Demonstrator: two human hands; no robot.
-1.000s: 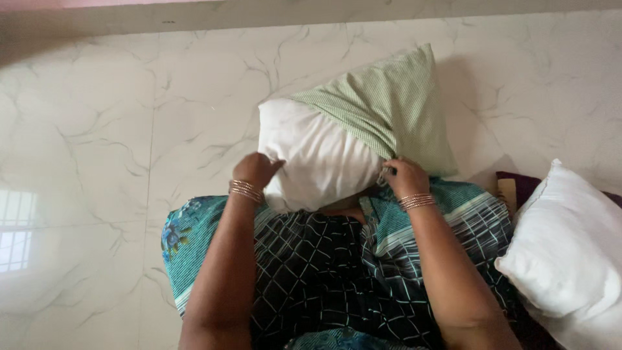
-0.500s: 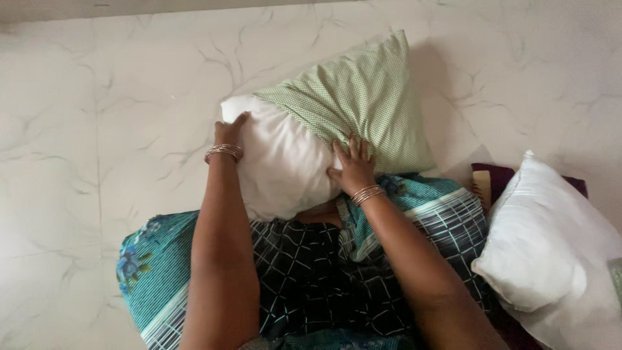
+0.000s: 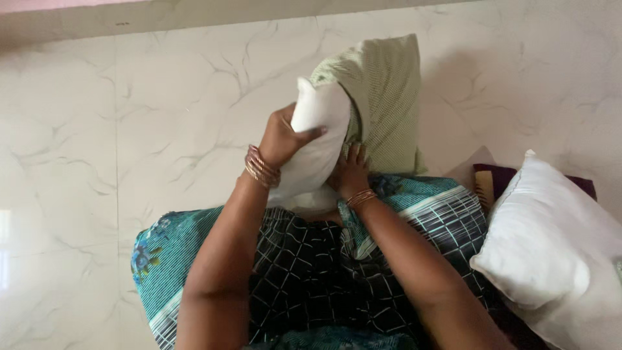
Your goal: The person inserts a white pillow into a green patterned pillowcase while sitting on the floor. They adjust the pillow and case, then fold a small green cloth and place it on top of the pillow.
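Around you the pale marble floor spreads wide, open to the left and far side, with the wall base at the far edge. Your lap, covered in black checked and teal cloth, fills the near middle. To your right, near, a second white pillow rests on a dark cushion, well apart from your hands.

The white pillow you are working on stands just beyond your knees, its long axis tilted up and away toward the far right. Its far part already sits inside the green pillowcase; the near white end is bare.

Your left hand is clamped on the pillow's left side, fingers pressed into the filling, bangles at the wrist. Your right hand sits lower and just right of it, at the mouth of the pillowcase; you cannot tell from here whether it pinches the cloth or only presses against it. Both hands are close together, with the left one higher on the pillow.
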